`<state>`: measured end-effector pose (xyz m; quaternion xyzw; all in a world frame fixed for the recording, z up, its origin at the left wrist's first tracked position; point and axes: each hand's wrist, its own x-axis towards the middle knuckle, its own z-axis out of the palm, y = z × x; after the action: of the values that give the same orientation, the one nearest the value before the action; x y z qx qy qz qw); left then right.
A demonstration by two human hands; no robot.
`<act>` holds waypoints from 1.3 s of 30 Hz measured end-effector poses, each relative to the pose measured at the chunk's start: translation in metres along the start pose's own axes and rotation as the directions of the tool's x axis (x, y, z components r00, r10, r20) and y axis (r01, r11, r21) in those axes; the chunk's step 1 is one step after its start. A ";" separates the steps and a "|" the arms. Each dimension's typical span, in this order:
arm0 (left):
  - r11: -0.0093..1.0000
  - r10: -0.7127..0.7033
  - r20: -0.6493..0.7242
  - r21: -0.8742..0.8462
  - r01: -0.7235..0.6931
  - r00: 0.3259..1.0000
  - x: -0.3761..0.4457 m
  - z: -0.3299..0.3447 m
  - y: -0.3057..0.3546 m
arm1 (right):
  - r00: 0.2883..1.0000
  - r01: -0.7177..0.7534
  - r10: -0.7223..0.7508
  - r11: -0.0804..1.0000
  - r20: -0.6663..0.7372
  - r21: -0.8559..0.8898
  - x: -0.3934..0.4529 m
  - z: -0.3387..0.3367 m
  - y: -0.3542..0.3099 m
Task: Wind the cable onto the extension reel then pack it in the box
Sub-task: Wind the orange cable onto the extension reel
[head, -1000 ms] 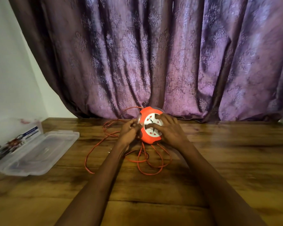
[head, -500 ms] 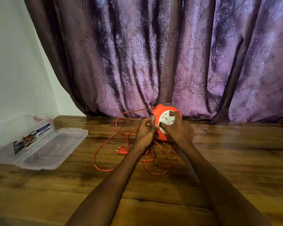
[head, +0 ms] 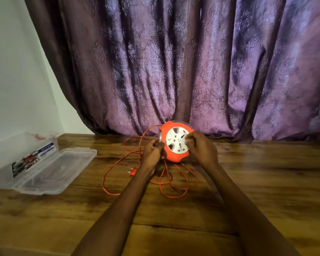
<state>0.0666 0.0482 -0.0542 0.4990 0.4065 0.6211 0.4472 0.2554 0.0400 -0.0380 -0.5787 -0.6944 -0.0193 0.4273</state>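
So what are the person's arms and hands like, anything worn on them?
Both are bare. The left hand and right hand wear no gloves, and no rings, watch or bracelet show in the head view. The forearms are uncovered right down to the bottom edge of the picture, with no sleeve or cuff in sight. Fingernails are too small and blurred to describe.

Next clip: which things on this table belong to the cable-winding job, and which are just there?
Job:
- orange reel, gripped by left hand and right hand
- loose orange cable with its plug
- open clear box, lid flat

Just there:
- purple curtain
- wooden table
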 end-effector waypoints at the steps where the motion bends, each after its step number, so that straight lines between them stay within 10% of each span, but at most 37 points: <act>1: 1.000 -0.013 -0.004 0.006 0.013 1.000 0.002 -0.003 0.001 | 0.977 0.214 -0.215 0.976 -0.015 -0.044 -0.001 0.000 0.002; 4: 0.999 -0.034 0.001 0.042 0.034 0.999 0.007 -0.011 0.007 | 0.819 0.571 -0.568 0.798 0.078 -0.192 0.002 -0.004 0.004; 9: 0.992 -0.042 0.088 0.125 0.031 0.995 0.007 -0.015 0.011 | 0.738 0.675 -0.559 0.621 0.378 -0.398 0.012 -0.012 -0.003; 13: 0.997 -0.018 0.089 0.078 0.011 0.996 0.002 -0.012 0.012 | 0.756 0.643 -0.562 0.542 0.336 -0.540 0.013 -0.017 -0.013; 18: 1.000 0.013 0.046 0.014 -0.013 0.999 -0.005 0.008 0.005 | 0.987 0.158 -0.131 0.848 0.089 -0.506 0.016 -0.003 -0.036; 21: 0.995 0.093 -0.014 0.034 -0.093 0.996 -0.008 0.016 0.000 | 0.946 -0.313 0.321 0.941 0.049 -0.132 0.019 0.000 -0.049; 24: 0.987 0.138 -0.033 0.082 -0.135 0.990 -0.009 0.015 -0.002 | 0.783 -0.617 0.543 0.617 0.304 0.488 0.022 -0.001 -0.053; 27: 0.964 0.210 -0.048 0.175 -0.198 0.977 -0.008 0.016 -0.003 | 0.755 -0.632 0.552 0.467 0.355 0.619 0.020 0.003 -0.048; 33: 0.996 0.049 -0.071 -0.070 -0.054 0.996 -0.002 0.002 0.005 | 0.991 -0.103 0.105 0.994 0.081 -0.033 0.016 -0.003 -0.026; 36: 0.996 -0.015 -0.071 -0.086 0.009 0.997 0.005 -0.010 0.009 | 0.889 0.446 -0.404 0.871 0.213 -0.207 0.016 -0.011 -0.019; 39: 0.993 -0.072 0.017 -0.092 0.073 0.997 0.009 -0.019 0.007 | 0.745 0.666 -0.573 0.666 0.342 -0.336 0.022 -0.021 -0.021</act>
<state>0.0460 0.0534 -0.0481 0.4670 0.3921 0.6192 0.4948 0.2506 0.0400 -0.0013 -0.3852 -0.8674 -0.2592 0.1788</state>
